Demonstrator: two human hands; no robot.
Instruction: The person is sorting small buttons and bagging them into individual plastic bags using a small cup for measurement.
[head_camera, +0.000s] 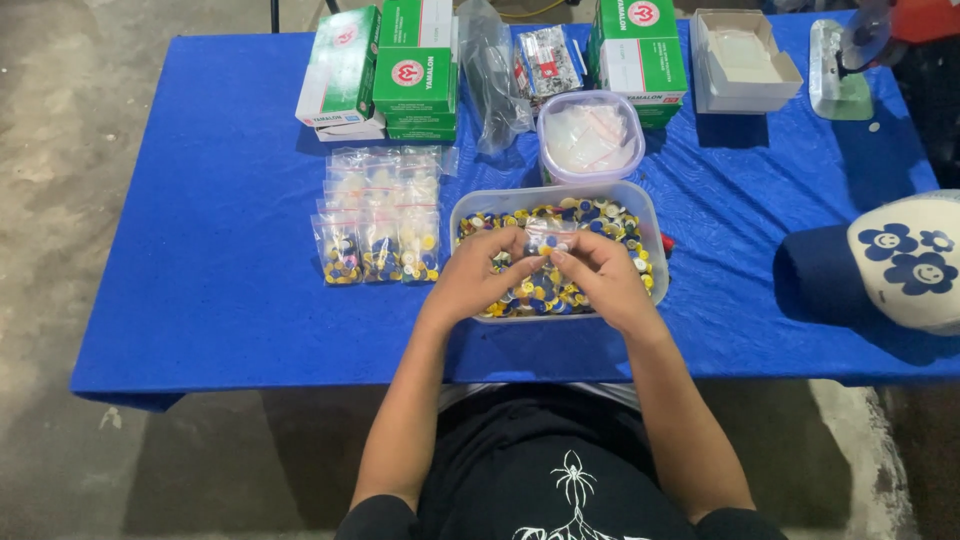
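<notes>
Blue cloth covers the surface (230, 300), and nearest the person both hands meet over the front half of a clear tub (650, 215) that is still heaped with small blue, yellow and white caps (610, 222). The left hand (478, 278) and the right hand (600, 280) are each curled, fingertips pinched on a small clear bag (548, 238) held between them just above the caps; the bag seems to hold a few caps, though how full it is cannot be told. Judging by the pile, much remains to be bagged. Left of the tub, close beside it, lies a neat batch of filled bags (378, 255), laid in overlapping rows with their cap-filled ends towards the person, so a fair part of the work looks done. Just behind the tub stands a smaller round container (590, 140) with what appear to be empty bags inside, so the supply is not spent. Farther back, green and white boxes (415, 70) are stacked at the left and another box (640, 50) at the right, with crumpled plastic (495, 80) between them and an open white carton (745, 60) beyond. At the right edge sits a dark cap with a white flowered panel (905, 260), well apart from the work.
</notes>
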